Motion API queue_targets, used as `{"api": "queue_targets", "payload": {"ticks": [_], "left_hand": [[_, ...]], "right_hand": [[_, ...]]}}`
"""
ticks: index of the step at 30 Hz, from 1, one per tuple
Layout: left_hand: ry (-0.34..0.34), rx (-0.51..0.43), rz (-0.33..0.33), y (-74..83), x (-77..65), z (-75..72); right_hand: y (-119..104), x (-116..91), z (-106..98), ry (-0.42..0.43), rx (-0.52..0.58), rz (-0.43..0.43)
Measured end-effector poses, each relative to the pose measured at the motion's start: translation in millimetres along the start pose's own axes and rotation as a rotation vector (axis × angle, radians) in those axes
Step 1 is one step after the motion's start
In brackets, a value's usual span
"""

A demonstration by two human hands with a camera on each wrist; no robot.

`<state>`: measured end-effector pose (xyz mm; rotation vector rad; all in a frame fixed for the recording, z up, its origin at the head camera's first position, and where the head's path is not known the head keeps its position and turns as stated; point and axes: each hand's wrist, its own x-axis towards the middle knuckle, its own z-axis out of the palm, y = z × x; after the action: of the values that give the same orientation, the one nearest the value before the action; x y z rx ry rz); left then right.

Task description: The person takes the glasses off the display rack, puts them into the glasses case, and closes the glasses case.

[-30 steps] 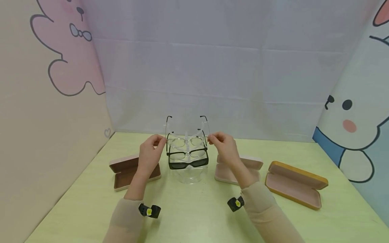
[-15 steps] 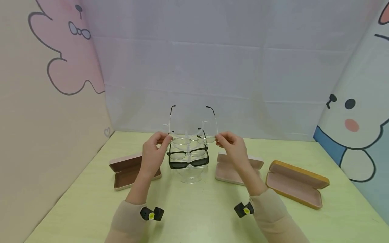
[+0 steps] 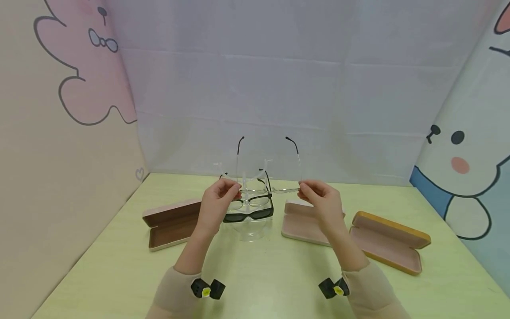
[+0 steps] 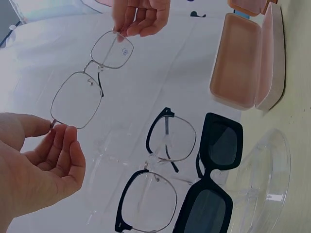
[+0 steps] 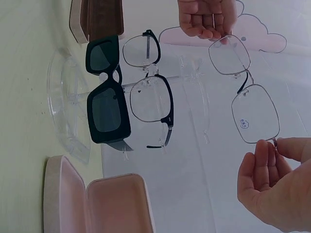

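A pair of thin silver-rimmed eyeglasses (image 4: 84, 72) hangs between my two hands, its temples unfolded and pointing away from me. My left hand (image 3: 216, 204) pinches the left hinge corner between thumb and fingers. At the opposite hinge corner, my right hand (image 3: 323, 203) pinches the frame the same way. Below and behind them a clear plastic display stand (image 3: 249, 231) bears black half-rim glasses (image 5: 158, 97) and, lower down, black sunglasses (image 3: 248, 215). In both wrist views the silver pair is apart from the stand's upper, bare arms.
An open case with a brown lining (image 3: 169, 226) lies left of the stand. To its right are an open pale pink case (image 3: 303, 223) and an open mustard-yellow case (image 3: 388, 246). A whitish curtain (image 3: 255, 88) closes off the back of the table (image 3: 255, 283).
Both hands have lifted the silver eyeglasses off the stand's upper level and carried them to the right, toward me. The other two pairs stay on the stand.
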<state>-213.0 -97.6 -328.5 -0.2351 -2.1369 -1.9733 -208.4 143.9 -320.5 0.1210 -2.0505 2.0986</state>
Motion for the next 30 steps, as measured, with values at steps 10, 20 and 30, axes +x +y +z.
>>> {"api": "queue_targets", "payload": {"ticks": [10,20,30], "left_hand": [[-0.031,0.002,-0.029,-8.4,-2.4,21.0],[-0.045,0.038,-0.014,-13.2,-5.6,42.5],[-0.090,0.050,-0.001,-20.8,-7.7,52.8]], "right_hand": [[5,-11,-19,0.083,0.008,0.035],[8,-22,-37,0.149,-0.012,0.019],[18,-31,-50,0.159,-0.108,0.046]]}}
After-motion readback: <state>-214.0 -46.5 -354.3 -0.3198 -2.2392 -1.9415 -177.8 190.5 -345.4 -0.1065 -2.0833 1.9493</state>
